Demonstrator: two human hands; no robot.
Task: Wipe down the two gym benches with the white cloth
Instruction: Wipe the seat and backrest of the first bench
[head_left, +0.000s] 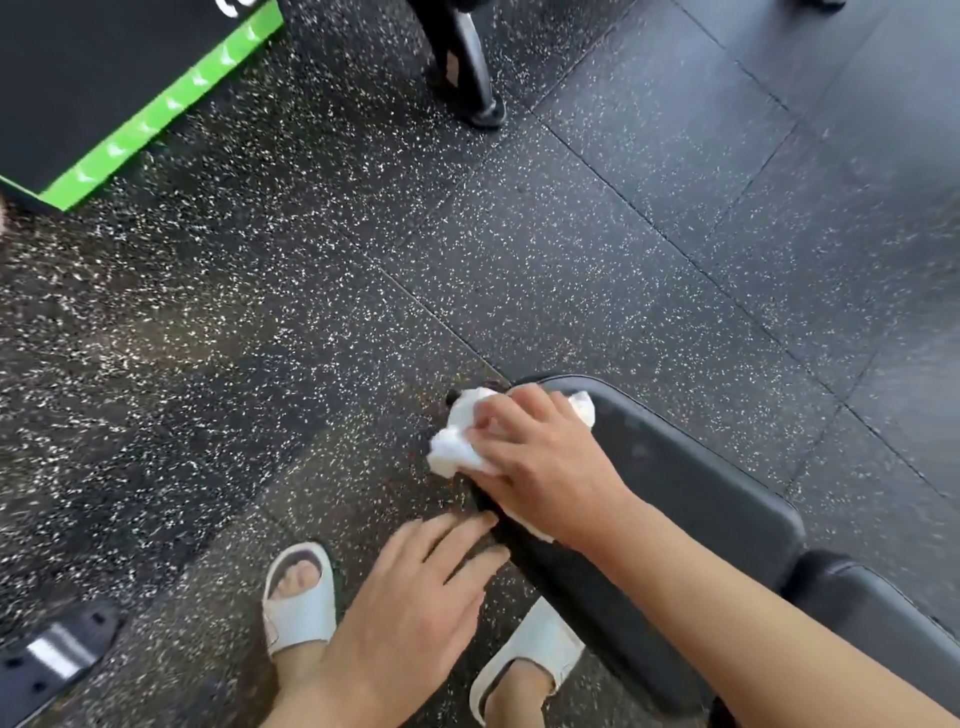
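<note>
A black padded gym bench (691, 483) runs from the centre to the lower right, with a second pad section (878, 597) behind a gap. My right hand (545, 462) presses the crumpled white cloth (457, 441) onto the bench's near end, fingers curled over the cloth. My left hand (415, 603) hovers beside the bench's left edge with straight fingers, its fingertips touching the pad's side.
Speckled black rubber floor tiles (311, 312) lie all around. A black platform with a green edge (140, 119) sits at the top left. A black metal leg (467, 67) stands at the top centre. A metal bracket (52, 660) lies at the bottom left. My sandalled feet (298, 597) stand below.
</note>
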